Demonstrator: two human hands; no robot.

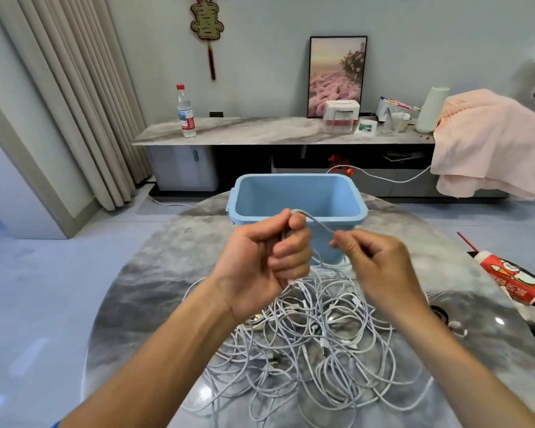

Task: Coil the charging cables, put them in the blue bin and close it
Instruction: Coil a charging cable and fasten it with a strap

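A round, grey, marble-patterned worktop [155, 273] was seen filling the lower centre of the frame. A loose tangle of thin white charging cables [318, 332] was spread across its middle. An open, light blue rectangular plastic bin [297, 196] was positioned upright at the far edge of the worktop, just above frame centre; no contents were visible inside.

The left hand [266, 257] was held at frame centre, above the tangle, with its fingers curled tightly around a bunched white cable. A single white cable strand [318, 222] was stretched from the top of that fist to the right hand [374, 267], where it was pinched between thumb and forefinger, the remaining fingers loosely curled. A red and white printed cup [513, 279] was observed lying tilted at the right edge.
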